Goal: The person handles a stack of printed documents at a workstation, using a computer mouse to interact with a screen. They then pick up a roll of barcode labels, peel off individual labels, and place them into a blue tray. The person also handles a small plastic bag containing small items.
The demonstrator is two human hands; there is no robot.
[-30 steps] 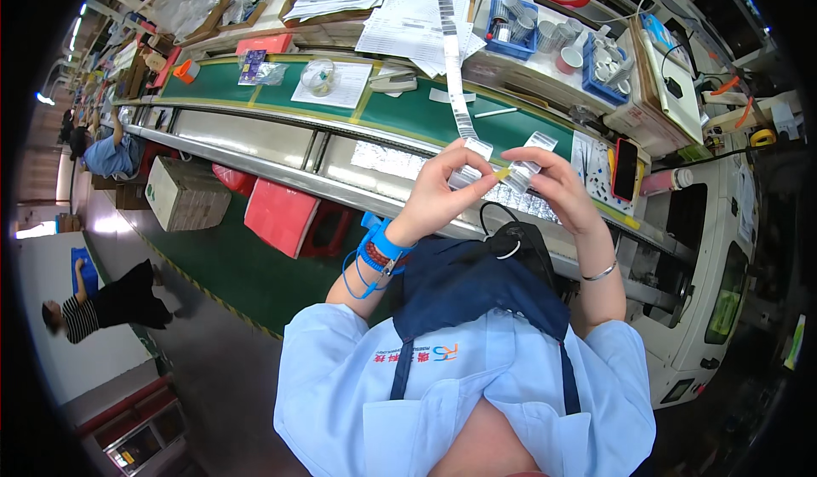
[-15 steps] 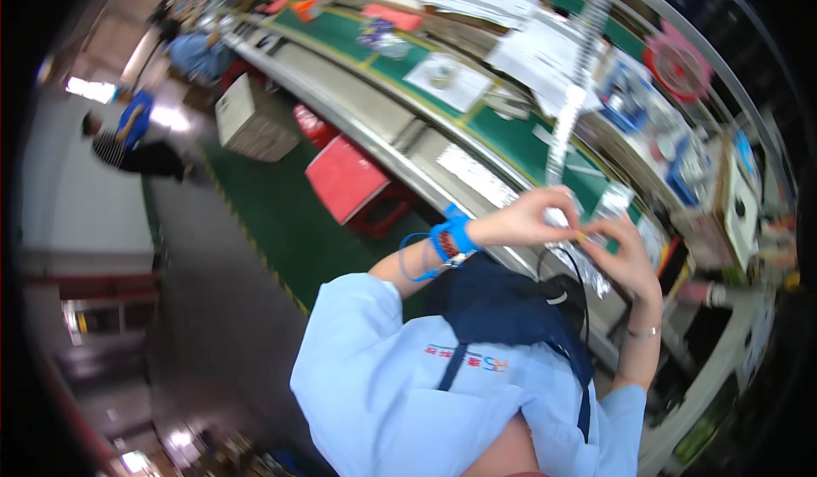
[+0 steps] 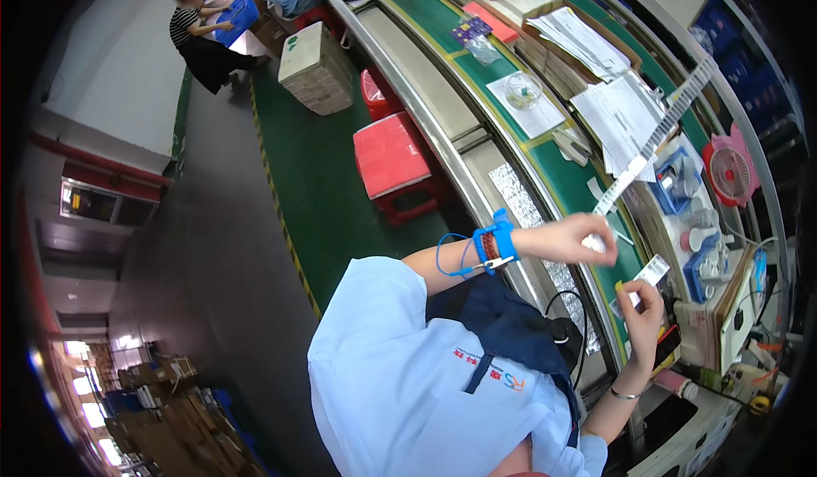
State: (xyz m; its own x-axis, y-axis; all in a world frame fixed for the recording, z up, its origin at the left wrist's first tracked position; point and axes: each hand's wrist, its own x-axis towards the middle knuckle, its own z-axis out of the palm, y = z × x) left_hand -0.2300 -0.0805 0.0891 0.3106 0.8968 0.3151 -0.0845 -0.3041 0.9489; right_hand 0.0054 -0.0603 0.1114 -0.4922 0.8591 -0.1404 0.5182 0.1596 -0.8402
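Observation:
My left hand (image 3: 574,240), in a blue wrist strap, hangs over the workbench with its fingers curled and slightly blurred. A long, narrow white strip (image 3: 651,147) with dark marks runs from its fingers up toward the far right, and white shows inside the curl. To the right and nearer, my right hand (image 3: 642,317) pinches a small yellow piece (image 3: 619,288) between thumb and finger. A short white strip (image 3: 649,274) with fine dark marks sticks out beside those fingers; how it is held is partly hidden. The hands are apart.
Papers (image 3: 617,119), a clear round dish (image 3: 522,92) and blue bins (image 3: 677,179) lie along the green bench. A pink fan (image 3: 730,171) stands at right. Red stools (image 3: 391,155) and a pale box (image 3: 317,64) stand left. Beyond, a person carries a blue crate (image 3: 237,22).
My hands, pinched together at a small yellow piece before, have separated. My right hand has drawn nearer to me with that piece. The long strip now slants more, and the whole view has turned.

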